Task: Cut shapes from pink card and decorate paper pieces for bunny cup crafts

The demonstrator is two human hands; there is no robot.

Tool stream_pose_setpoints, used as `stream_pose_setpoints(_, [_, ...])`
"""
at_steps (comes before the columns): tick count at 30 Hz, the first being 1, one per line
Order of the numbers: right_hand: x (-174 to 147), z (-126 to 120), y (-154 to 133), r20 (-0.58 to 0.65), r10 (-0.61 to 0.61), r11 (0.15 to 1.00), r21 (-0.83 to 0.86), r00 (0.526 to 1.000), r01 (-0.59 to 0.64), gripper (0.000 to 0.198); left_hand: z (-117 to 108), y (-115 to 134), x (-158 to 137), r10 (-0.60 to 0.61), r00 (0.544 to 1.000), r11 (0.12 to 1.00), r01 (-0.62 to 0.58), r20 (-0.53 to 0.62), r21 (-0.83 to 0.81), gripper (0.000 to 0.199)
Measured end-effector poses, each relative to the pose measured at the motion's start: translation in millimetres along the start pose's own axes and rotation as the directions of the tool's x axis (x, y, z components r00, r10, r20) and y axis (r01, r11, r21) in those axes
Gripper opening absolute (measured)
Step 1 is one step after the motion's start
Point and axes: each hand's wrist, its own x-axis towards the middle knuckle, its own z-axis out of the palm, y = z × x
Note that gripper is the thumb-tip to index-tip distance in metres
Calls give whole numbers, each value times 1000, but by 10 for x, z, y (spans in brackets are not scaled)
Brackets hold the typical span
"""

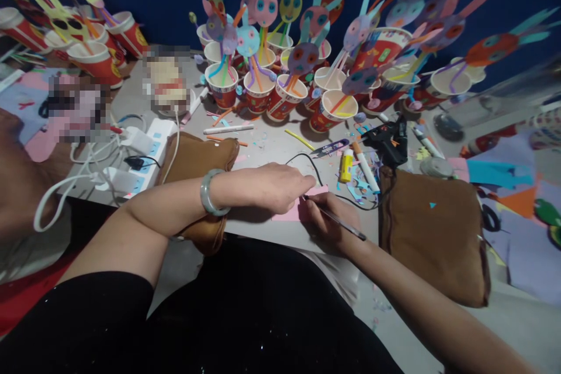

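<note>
A small piece of pink paper [284, 218] lies near the table's front edge. My left hand [278, 187], with a bracelet at the wrist, rests over it, fingers bent together and holding the paper down. Some of those fingertips are hidden. A dark slim pen [344, 225] slants in my right hand [328, 219], pinched near its tip, which points at the paper beside my left fingers. A black cord [316, 170] curves just behind both hands. Farther back are a yellow glue stick [346, 166] and a pair of purple thread snips [331, 148].
Several paper cups [284, 96] with bunny-faced paper figures stand along the back. A power strip [151, 155] with cables is on the left. Brown cushions flank me, one [433, 234] at right. A black glue gun [390, 140], markers and paper scraps are scattered behind. Another person's arm [26, 175] is at far left.
</note>
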Motion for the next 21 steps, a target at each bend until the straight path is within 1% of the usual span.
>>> stream_pose_setpoints(5, [53, -68, -47, -7, 69, 996, 62, 998, -69, 22, -25, 20, -4, -25, 999, 1000, 25, 21, -12, 29])
stream_pose_setpoints(8, [124, -120, -60, -45, 91, 986, 144, 995, -84, 19, -31, 36, -1, -36, 999, 999, 37, 35, -22, 31])
stream_pose_setpoints(10, [195, -159, -59, -48, 109, 973, 207, 993, -97, 19, -21, 44, -2, -41, 999, 999, 41, 32, -19, 34])
stream_pose_setpoints(13, [324, -215, -40, 22, 140, 941, 309, 990, -140, 20, 15, 67, -17, -36, 999, 999, 36, 13, -5, 37])
stream_pose_setpoints(17, [483, -247, 10, 172, 206, 857, 444, 963, -262, 23, 84, 172, -43, 17, 999, 1000, -17, -32, 12, 34])
stream_pose_setpoints(20, [568, -241, 35, 242, 205, 811, 501, 949, -303, 28, 170, 316, -35, -17, 1000, 999, 17, 10, 27, 34])
stream_pose_setpoints(21, [592, -239, 37, 249, 199, 807, 507, 948, -302, 30, 210, 367, -27, -56, 998, 997, 55, 14, 46, 34])
